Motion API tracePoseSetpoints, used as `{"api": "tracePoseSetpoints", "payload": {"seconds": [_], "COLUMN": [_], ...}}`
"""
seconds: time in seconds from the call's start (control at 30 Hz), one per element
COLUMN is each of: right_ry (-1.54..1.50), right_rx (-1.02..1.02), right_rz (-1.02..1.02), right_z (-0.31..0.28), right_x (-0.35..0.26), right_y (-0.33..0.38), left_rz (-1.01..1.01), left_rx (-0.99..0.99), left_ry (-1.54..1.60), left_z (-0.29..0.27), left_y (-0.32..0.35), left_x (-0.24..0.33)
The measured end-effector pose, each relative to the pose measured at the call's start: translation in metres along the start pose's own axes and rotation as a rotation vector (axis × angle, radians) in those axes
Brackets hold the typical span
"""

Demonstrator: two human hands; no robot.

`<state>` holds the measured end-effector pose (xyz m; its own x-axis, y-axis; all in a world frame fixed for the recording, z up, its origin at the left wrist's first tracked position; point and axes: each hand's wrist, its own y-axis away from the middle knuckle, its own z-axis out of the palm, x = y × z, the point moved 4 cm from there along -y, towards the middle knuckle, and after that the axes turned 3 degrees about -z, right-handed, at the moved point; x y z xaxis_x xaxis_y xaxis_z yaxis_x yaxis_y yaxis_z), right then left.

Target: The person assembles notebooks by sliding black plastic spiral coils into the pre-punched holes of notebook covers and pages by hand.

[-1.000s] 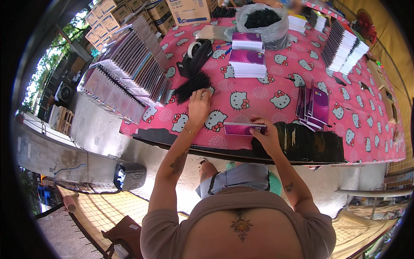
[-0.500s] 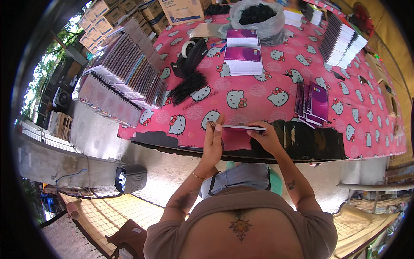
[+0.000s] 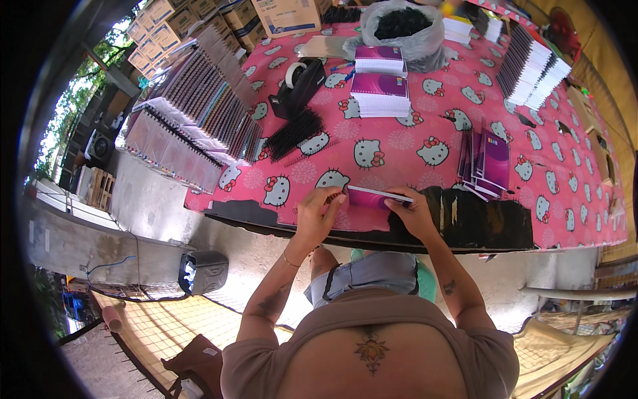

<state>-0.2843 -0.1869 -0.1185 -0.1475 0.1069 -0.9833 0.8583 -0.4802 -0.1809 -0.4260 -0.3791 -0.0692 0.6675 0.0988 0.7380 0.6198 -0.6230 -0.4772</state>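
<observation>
Above the table's front edge, my right hand [image 3: 411,209] grips the right end of a small purple-covered notebook [image 3: 371,199], thumb nearest me and fingers behind. The notebook is tilted, with its white page edge uppermost. At its left end my left hand [image 3: 316,211] is closed in a pinch around a small dark reddish spiral binding coil [image 3: 333,197], mostly hidden by the fingers. Whether the coil is threaded into the pages I cannot tell. Beyond lie a pile of black coils [image 3: 294,135] and two stacks of purple-covered page blocks [image 3: 379,95].
Tall stacks of spiral-bound notebooks [image 3: 193,100] stand at the left. Several purple notebooks [image 3: 484,163] lie at the right. A black tape dispenser [image 3: 296,88], a plastic bag of black coils [image 3: 403,30] and more notebooks [image 3: 528,66] sit farther back. Cardboard boxes [image 3: 286,16] are piled behind.
My left hand has shifted left and turned from lying upright along the notebook's end to a pinch on the coil. The notebook has tilted, showing more of its purple cover.
</observation>
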Motion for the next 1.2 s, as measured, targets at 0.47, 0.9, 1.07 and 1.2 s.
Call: {"api": "tracePoseSetpoints", "payload": {"seconds": [0.47,0.9,1.07,1.2], "right_ry": [0.039,0.038,0.06,0.001], "right_rx": [-0.024,-0.062,-0.078,-0.101], "right_rz": [-0.006,0.027,-0.036,-0.021], "right_z": [0.001,-0.001,0.001,0.003], "right_x": [-0.003,-0.01,-0.009,-0.009], "right_y": [0.004,0.005,0.007,0.006], "left_rz": [-0.269,-0.069,-0.116,-0.003], "left_rx": [-0.167,-0.449,-0.399,-0.343], "left_ry": [-0.089,0.036,0.104,0.062], "left_z": [0.002,-0.005,-0.003,-0.002], "left_y": [-0.01,-0.037,-0.029,-0.029], "left_x": [-0.014,-0.005,-0.001,0.005]}}
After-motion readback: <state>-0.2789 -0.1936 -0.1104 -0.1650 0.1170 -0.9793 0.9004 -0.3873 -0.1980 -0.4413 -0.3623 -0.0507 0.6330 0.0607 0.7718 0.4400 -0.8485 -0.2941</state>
